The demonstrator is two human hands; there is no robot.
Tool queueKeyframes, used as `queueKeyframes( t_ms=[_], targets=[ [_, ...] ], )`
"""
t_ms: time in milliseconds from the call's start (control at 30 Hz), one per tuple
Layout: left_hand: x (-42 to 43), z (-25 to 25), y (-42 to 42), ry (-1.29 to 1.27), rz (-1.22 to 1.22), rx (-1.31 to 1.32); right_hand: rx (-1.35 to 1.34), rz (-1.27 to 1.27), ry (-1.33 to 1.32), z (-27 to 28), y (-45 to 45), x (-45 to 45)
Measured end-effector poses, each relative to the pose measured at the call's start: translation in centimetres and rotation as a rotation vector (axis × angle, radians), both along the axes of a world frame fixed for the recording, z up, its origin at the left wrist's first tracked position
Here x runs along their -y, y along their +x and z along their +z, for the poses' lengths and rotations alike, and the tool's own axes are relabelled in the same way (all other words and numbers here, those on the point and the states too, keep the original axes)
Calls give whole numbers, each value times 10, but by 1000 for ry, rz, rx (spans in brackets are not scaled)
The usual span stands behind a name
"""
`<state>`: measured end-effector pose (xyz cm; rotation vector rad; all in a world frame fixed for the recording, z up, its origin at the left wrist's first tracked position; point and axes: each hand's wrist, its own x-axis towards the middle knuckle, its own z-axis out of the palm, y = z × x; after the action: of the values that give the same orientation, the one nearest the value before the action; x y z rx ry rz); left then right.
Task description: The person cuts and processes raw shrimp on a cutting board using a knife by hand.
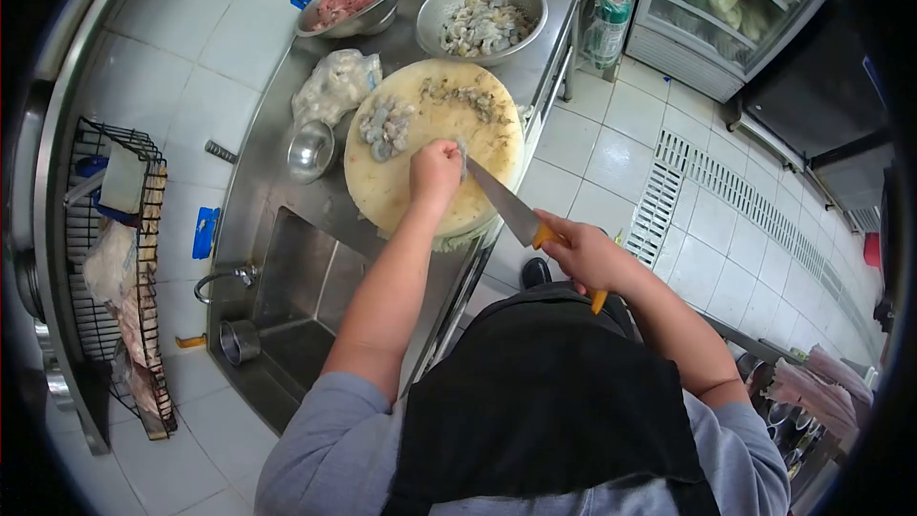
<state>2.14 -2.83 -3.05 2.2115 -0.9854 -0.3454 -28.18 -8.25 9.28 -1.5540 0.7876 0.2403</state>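
Board [420, 205] on counter [270, 167]. On board: shrimp pile [386, 127] left, scraps [482, 103] far side, left hand [437, 172] over middle. Right hand [585, 253] off board's near-right edge, gripping knife [506, 205]; blade reaches in over board. Left of board: small bowl [310, 151], bag [334, 86] just beyond. Behind board: shrimp bowl [432, 33]; meat bowl [382, 19] behind-left. Sink [296, 268] near-left of board, cup [239, 341] inside. Fridge [688, 69] far right, behind board.

No words, numbers or signs can be read here. The green and white bottle [607, 27] has pale marks on its side, but they are too small and blurry to read.
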Motion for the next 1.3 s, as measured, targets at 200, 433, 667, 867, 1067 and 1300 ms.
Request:
queueKeyframes(
  t_ms=[200, 433, 667, 867, 1067, 1300],
  targets=[
    [-1, -5, 1, -1, 22, -3, -42, 46, -1, 13, -6, -3],
    [7, 13, 10, 106, -22, -84, -14, 103, -157, 14, -24, -1],
    [8, 10, 20, 165, -69, -72, -122, 50, -208, 23, -9, 5],
    [6, 4, 25, 166, -60, -105, -45, 90, -456, 8, -7, 0],
    [0, -6, 25, 98, -88, 55, -223, 124, -491, 21, 7, 6],
    [0, -14, 35, 114, -60, -26, -179, 265, -523, 23, 4, 2]
  ],
)
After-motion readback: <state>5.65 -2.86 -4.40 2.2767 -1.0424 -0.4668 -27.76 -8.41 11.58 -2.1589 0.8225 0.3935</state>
